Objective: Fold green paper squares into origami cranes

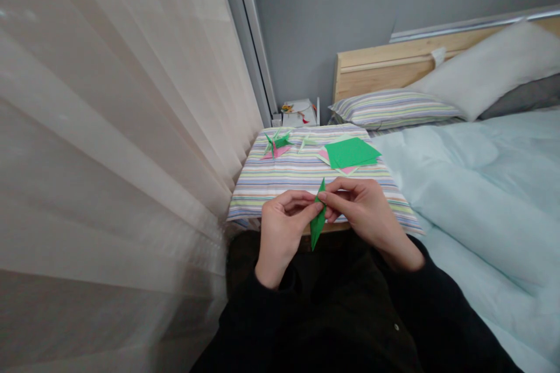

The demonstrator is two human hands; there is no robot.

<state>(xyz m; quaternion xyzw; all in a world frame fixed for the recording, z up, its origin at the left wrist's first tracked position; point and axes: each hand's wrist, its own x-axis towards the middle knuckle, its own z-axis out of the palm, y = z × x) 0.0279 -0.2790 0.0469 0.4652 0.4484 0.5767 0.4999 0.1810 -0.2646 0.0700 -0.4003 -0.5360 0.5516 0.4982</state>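
A narrow, diamond-shaped piece of folded green paper is held up in front of me, one point upward and the other down. My left hand pinches its left side near the middle, thumb on the near face. From the right, my right hand grips it between thumb and fingers at about the same height. Both hands are just over the near edge of a table covered with a striped cloth. Part of the paper's middle is hidden behind my fingers.
Beyond my hands lie folded green and pink paper cranes, a pale green folded piece and a stack of green paper sheets. A curtain hangs at left; a bed with a pale blue quilt stands at right.
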